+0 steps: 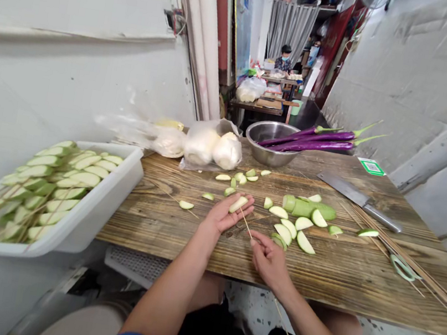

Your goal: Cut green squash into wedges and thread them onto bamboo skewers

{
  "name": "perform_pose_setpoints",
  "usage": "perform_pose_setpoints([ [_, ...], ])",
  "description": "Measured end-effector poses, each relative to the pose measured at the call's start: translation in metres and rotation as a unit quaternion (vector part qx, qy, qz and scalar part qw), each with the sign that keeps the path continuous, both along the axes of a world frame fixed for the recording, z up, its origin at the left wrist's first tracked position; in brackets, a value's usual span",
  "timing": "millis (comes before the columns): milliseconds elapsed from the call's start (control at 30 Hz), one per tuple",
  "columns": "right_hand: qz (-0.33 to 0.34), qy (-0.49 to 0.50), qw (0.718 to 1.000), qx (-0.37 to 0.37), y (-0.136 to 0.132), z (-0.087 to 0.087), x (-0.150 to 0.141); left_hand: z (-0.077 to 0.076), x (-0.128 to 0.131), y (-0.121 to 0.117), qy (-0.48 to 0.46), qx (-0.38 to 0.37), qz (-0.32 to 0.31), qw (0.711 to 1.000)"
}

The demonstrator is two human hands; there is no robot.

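Note:
My left hand (224,215) is turned palm up over the wooden table and holds a pale zucchini slice (238,204) at its fingers. In a pinch, my right hand (271,258) grips a thin bamboo skewer (246,223), whose far end meets that slice; whether it has pierced it I cannot tell. To the right lie a partly cut green zucchini (309,207) and several half-round slices (305,242) near my right hand. Smaller end pieces (229,191) are scattered beyond my left hand.
A white tub (132,173) of skewered slices stands at the left. Bagged white vegetables (201,144) and a steel bowl (269,156) with purple eggplants (315,143) line the back. At right lie a cleaver (346,190), loose skewers (407,256) and scissors (401,268). A person (283,62) sits far behind.

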State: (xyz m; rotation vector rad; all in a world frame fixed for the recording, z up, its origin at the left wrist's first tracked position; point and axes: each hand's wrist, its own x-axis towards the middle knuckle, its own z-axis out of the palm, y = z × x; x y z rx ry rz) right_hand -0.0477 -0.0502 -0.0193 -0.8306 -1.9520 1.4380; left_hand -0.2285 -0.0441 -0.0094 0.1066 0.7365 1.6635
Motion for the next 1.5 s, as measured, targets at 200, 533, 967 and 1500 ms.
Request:
perform_pose_setpoints([
  [200, -0.010, -0.021, 0.999, 0.042, -0.002, 0.011, 0.001, 0.003, -0.002, -0.002, -0.053, 0.017, -0.046, 0.997],
  [533, -0.025, -0.014, 0.999, 0.025, 0.000, 0.008, 0.001, 0.000, -0.002, -0.003, -0.055, 0.000, -0.079, 0.995],
  [967, -0.024, -0.023, 0.998, 0.044, 0.003, 0.007, 0.001, 0.001, -0.002, -0.003, -0.046, 0.005, -0.083, 0.995],
  [1500, -0.028, -0.013, 0.999, 0.035, 0.003, 0.004, 0.000, 0.000, -0.003, -0.002, -0.028, 0.007, -0.095, 0.995],
])
